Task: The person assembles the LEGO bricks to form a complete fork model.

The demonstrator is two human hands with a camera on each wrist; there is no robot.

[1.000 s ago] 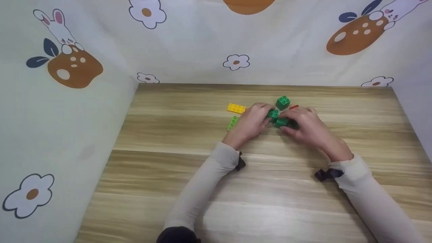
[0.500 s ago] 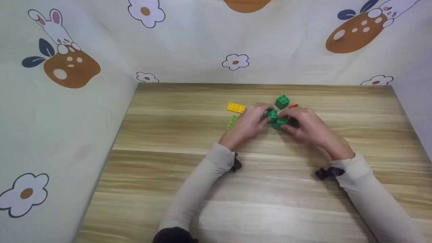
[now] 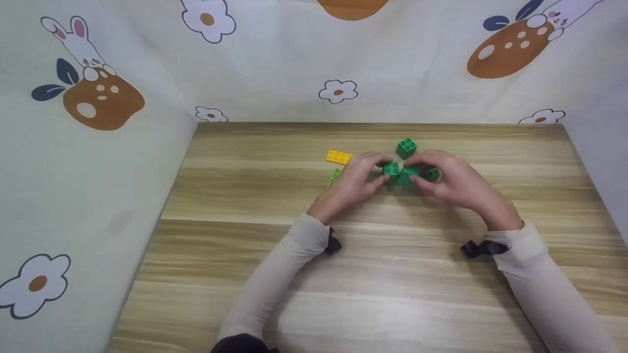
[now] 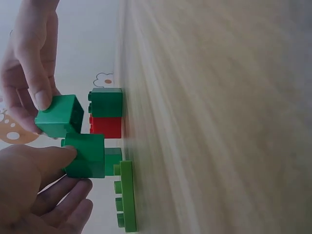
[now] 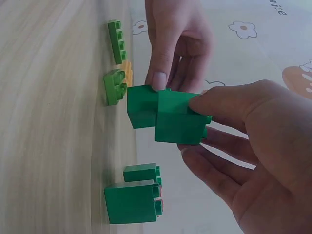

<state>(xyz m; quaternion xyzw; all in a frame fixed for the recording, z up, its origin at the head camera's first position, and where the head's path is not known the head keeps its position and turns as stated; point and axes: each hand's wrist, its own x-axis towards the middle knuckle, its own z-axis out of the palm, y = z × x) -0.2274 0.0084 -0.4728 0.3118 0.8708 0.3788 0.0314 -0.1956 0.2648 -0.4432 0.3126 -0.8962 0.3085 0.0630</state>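
My left hand (image 3: 355,179) pinches a green toy block (image 3: 391,169) with studs on top, between thumb and fingers. My right hand (image 3: 451,179) grips a second green block (image 3: 408,175) right beside it, slightly blurred in the head view. Both wrist views show the pair raised off the table. In the right wrist view, the right hand's block (image 5: 180,119) partly covers the left hand's block (image 5: 141,107). Whether the two blocks touch, I cannot tell.
Behind the hands stands another green block (image 3: 406,148); one more (image 3: 433,174) sits by the right hand. A red block (image 4: 106,127) shows in the left wrist view. To the left lie a yellow brick (image 3: 338,157) and a light green brick (image 3: 334,176), partly behind the left hand.
Both hands have drawn slightly apart, with the two green blocks up between them. The red block, seen before by the right hand, is now hidden in the head view.
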